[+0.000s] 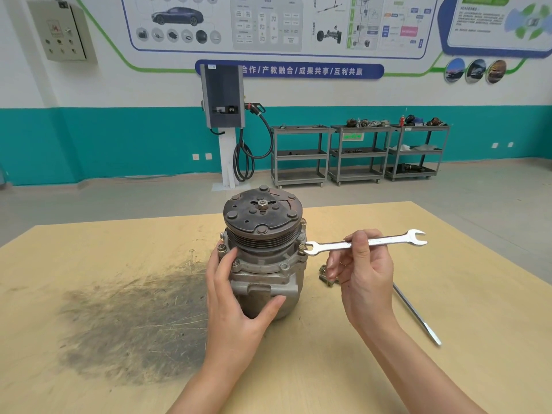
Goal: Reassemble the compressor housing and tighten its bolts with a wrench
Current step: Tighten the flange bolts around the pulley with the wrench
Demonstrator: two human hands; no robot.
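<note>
A grey metal compressor (263, 264) stands upright on the wooden table (448, 339), its rusty round clutch plate (263, 212) on top. Bolts sit in the flange below the pulley. My left hand (236, 300) grips the compressor body from the left front, thumb across its lower face. My right hand (361, 276) pinches a silver open-ended wrench (388, 242) near its middle. The wrench lies level, and its left jaw sits on a flange bolt (302, 248) at the compressor's right side.
A few loose bolts (324, 274) lie on the table just right of the compressor, behind my right hand. A long flat metal bar (418, 316) lies at the right. A dark smudge (128, 318) covers the table's left part. Tool carts stand far behind.
</note>
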